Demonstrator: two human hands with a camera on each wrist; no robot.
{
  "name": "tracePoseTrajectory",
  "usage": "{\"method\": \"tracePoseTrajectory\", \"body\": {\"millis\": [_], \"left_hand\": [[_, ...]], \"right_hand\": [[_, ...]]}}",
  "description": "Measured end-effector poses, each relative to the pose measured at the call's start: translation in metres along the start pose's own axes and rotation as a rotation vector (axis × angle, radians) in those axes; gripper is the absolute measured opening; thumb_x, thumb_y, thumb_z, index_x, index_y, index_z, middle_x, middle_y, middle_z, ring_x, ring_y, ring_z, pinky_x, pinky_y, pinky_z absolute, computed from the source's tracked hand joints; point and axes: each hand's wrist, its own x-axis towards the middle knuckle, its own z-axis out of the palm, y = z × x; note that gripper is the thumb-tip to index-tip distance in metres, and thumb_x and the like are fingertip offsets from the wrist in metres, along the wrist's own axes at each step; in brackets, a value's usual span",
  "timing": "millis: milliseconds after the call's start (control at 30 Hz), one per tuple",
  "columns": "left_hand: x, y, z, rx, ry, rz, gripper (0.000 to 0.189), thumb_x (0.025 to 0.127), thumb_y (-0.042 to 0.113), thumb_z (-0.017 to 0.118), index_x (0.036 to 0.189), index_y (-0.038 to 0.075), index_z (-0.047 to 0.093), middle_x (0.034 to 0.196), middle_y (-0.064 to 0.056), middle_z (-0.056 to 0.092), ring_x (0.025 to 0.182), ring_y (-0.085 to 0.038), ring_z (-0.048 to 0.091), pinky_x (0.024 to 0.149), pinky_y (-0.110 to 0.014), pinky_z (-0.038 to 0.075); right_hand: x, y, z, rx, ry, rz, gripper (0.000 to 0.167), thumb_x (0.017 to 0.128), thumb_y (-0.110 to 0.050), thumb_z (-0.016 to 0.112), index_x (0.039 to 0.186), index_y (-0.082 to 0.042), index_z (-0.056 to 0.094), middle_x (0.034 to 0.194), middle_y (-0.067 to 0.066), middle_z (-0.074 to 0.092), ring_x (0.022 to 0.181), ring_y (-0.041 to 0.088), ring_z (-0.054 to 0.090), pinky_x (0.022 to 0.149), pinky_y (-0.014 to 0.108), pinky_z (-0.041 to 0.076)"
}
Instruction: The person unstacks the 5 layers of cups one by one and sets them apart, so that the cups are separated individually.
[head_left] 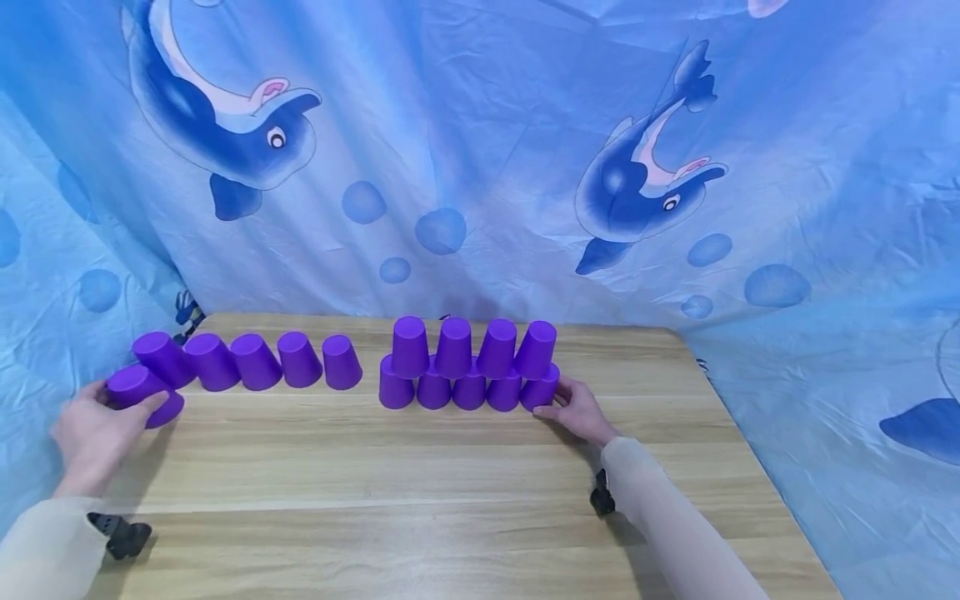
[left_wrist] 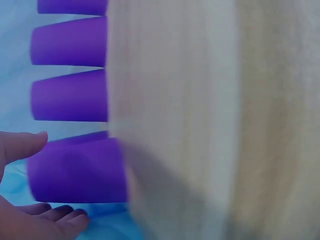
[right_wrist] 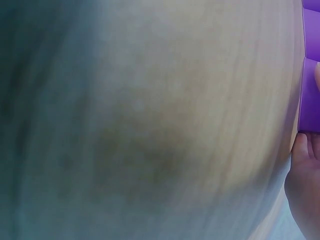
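Upside-down purple cups stand in two groups. At the far left, my left hand is spread round the nearest purple cup, thumb in front and fingers behind. In the left wrist view this cup sits between the thumb and the loosely bent fingers, the fingertips apart from its side. My right hand holds the end cup of a two-layer stack's lower row, its thumb at the front. In the right wrist view the held cup shows at the right edge, fingers right at its side.
Several more cups line up behind and right of my left hand. Upper cups straddle the lower row of the stack. The wooden table ends at a blue dolphin-printed cloth.
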Motion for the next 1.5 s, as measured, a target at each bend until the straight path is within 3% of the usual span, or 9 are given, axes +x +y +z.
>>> {"method": "tracePoseTrajectory", "body": {"millis": [100,200,333,500,733,967,1167,1300,1500], "left_hand": [[-0.003,0.015,-0.006,-0.022,0.065,0.062,0.089,0.087,0.037,0.068,0.145,-0.010,0.019,0.139,-0.037,0.031,0.126,-0.055,0.030,0.108,-0.060,0.008],[-0.009,0.035,-0.011,-0.062,0.114,0.105,0.087,0.088,0.035,0.067,0.148,-0.005,0.019,0.144,-0.031,0.028,0.131,-0.050,0.027,0.111,-0.055,0.007],[-0.021,0.067,-0.007,-0.131,0.130,0.176,0.082,0.088,0.033,0.068,0.149,0.002,0.024,0.147,-0.024,0.031,0.132,-0.044,0.031,0.111,-0.049,0.021],[-0.039,0.108,0.018,-0.175,0.139,0.314,0.076,0.083,0.032,0.076,0.144,0.005,0.040,0.138,-0.021,0.046,0.123,-0.040,0.046,0.107,-0.044,0.032],[-0.061,0.153,0.066,-0.297,-0.001,0.455,0.073,0.080,0.032,0.079,0.138,0.000,0.047,0.132,-0.019,0.053,0.116,-0.037,0.054,0.095,-0.045,0.044],[-0.080,0.180,0.110,-0.368,-0.142,0.570,0.076,0.075,0.030,0.083,0.135,0.000,0.049,0.130,-0.019,0.055,0.114,-0.036,0.056,0.094,-0.043,0.046],[-0.092,0.197,0.135,-0.387,-0.211,0.589,0.078,0.074,0.032,0.084,0.136,0.001,0.048,0.131,-0.017,0.055,0.117,-0.032,0.054,0.097,-0.039,0.045],[-0.094,0.209,0.146,-0.386,-0.270,0.585,0.084,0.074,0.036,0.083,0.138,-0.002,0.045,0.134,-0.019,0.051,0.121,-0.032,0.050,0.099,-0.037,0.043],[-0.092,0.218,0.160,-0.361,-0.285,0.596,0.083,0.074,0.037,0.083,0.137,-0.004,0.046,0.133,-0.021,0.052,0.120,-0.034,0.051,0.098,-0.039,0.044]], "right_hand": [[-0.001,-0.002,-0.001,0.003,-0.011,-0.007,0.061,0.078,-0.003,0.078,0.133,-0.003,0.052,0.131,0.016,0.055,0.124,0.030,0.048,0.105,0.040,0.036],[-0.002,-0.005,-0.003,-0.002,-0.024,-0.012,0.061,0.079,0.000,0.077,0.134,0.000,0.050,0.131,0.018,0.054,0.125,0.032,0.047,0.105,0.041,0.036],[-0.003,-0.008,-0.003,-0.007,-0.033,-0.010,0.061,0.079,0.001,0.076,0.134,0.002,0.049,0.131,0.019,0.054,0.125,0.032,0.047,0.105,0.042,0.036],[-0.004,-0.004,-0.001,0.004,-0.017,-0.023,0.060,0.078,-0.002,0.078,0.133,-0.002,0.052,0.129,0.016,0.056,0.124,0.030,0.048,0.105,0.040,0.036],[-0.004,-0.002,0.001,-0.001,0.003,-0.023,0.058,0.077,-0.003,0.079,0.130,-0.004,0.055,0.126,0.012,0.059,0.121,0.027,0.051,0.103,0.036,0.038],[-0.006,-0.010,0.002,-0.018,0.005,-0.009,0.056,0.078,-0.002,0.078,0.129,-0.003,0.055,0.126,0.014,0.058,0.122,0.028,0.050,0.104,0.039,0.038],[-0.006,-0.011,0.001,-0.008,-0.007,-0.003,0.057,0.079,-0.003,0.078,0.131,0.000,0.053,0.129,0.018,0.056,0.124,0.033,0.047,0.105,0.043,0.035],[-0.003,-0.004,0.000,-0.016,0.007,-0.008,0.058,0.078,-0.006,0.079,0.130,-0.003,0.054,0.129,0.015,0.056,0.124,0.029,0.049,0.104,0.039,0.037],[-0.004,-0.004,0.001,-0.019,0.008,-0.027,0.057,0.077,-0.005,0.080,0.129,-0.003,0.055,0.127,0.014,0.058,0.122,0.027,0.050,0.103,0.036,0.038]]}}
